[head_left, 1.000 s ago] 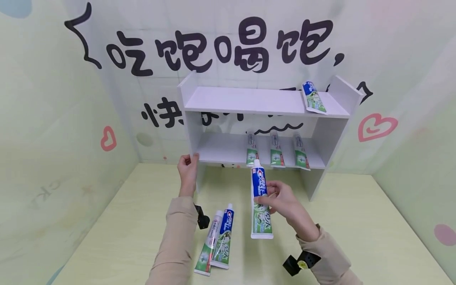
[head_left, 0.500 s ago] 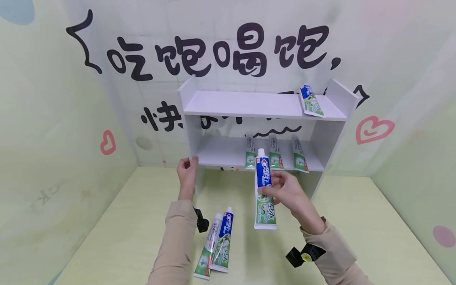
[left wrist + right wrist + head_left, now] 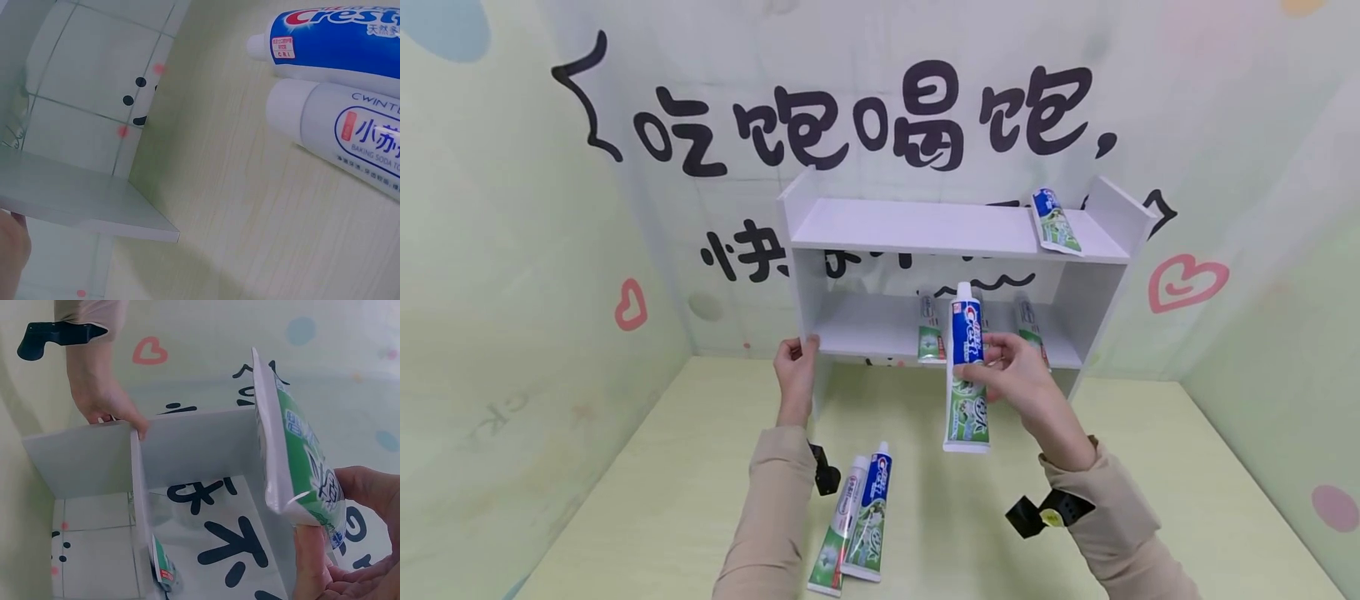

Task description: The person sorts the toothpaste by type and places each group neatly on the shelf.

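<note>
My right hand [image 3: 1030, 387] pinches a blue, white and green Crest toothpaste tube [image 3: 967, 408], cap upward, in front of the white two-tier shelf [image 3: 917, 227]. In the right wrist view the tube [image 3: 297, 447] shows its flat tail end, with thumb and fingers on either side. My left hand [image 3: 795, 375] grips the shelf's left side panel at the lower board; in the right wrist view the thumb of this hand [image 3: 100, 390] lies on the board's edge. Another Crest tube [image 3: 1057, 223] lies on the top board. Green-and-silver toothpaste tubes [image 3: 932, 337] lie on the lower board, one mostly hidden behind the held tube.
On the table [image 3: 647, 500], a Crest tube [image 3: 868, 525] partly overlaps a green-and-silver tube [image 3: 838, 537]. The left wrist view shows their caps close together, the silver tube [image 3: 350, 125] reading baking soda. Behind the shelf stands a wall with large black lettering [image 3: 928, 112].
My right hand has raised the Crest tube and carried it slightly right, until it overlaps the lower board in view. The left hand keeps its grip on the shelf. The head view has shifted slightly.
</note>
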Demonstrator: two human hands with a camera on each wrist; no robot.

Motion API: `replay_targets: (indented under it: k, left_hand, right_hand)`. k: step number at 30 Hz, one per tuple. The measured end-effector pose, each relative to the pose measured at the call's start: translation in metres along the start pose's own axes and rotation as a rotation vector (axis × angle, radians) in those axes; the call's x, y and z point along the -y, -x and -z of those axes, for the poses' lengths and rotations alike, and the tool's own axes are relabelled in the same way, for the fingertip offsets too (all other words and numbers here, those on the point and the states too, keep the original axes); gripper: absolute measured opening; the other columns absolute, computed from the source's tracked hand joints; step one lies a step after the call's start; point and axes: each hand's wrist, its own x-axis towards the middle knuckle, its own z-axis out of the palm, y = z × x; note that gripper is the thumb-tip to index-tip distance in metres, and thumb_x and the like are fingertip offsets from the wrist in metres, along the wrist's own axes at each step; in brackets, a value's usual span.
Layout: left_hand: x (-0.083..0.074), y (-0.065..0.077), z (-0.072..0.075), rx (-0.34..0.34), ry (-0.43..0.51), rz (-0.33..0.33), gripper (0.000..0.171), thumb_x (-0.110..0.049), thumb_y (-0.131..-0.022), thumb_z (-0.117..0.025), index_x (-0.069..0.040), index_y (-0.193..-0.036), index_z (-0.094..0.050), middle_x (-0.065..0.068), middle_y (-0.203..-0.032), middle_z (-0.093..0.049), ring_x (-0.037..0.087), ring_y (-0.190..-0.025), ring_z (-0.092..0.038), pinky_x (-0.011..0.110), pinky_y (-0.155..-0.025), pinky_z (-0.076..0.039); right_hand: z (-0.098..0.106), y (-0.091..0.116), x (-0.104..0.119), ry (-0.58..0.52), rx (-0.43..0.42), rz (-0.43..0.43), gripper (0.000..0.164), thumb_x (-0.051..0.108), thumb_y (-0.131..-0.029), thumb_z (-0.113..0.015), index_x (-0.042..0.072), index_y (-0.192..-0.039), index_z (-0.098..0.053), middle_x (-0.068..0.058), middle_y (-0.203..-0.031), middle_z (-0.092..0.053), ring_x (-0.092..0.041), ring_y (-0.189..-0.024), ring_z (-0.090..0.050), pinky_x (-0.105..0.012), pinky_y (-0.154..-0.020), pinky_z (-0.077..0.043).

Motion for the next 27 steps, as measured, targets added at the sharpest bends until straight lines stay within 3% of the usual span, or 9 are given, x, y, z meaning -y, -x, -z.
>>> replay_targets:
  k: [9,27]
  left_hand:
    - [0.002,0.0,-0.001,-0.01,-0.003,-0.021,0.024,-0.025,-0.087,-0.057,-0.004,-0.096,-0.049,0.002,-0.091,-0.048,0.014,-0.083,-0.044,0.027,-0.073,-0.037]
    - [0.002,0.001,-0.001,-0.02,-0.008,-0.025,0.024,-0.025,-0.088,-0.056,-0.004,-0.095,-0.049,0.001,-0.089,-0.047,0.014,-0.082,-0.043,0.025,-0.071,-0.037]
  right_hand:
    - [0.006,-0.01,0.01,0.004,-0.027,0.024,0.06,0.012,-0.079,-0.066,-0.001,-0.131,-0.038,-0.006,-0.097,-0.046,-0.013,-0.08,-0.045,-0.019,-0.056,-0.045]
    - [0.022,-0.033,0.053,-0.031,-0.172,0.008,0.06,0.019,-0.081,-0.067,0.009,-0.134,-0.041,0.001,-0.096,-0.045,-0.009,-0.081,-0.046,-0.014,-0.056,-0.044]
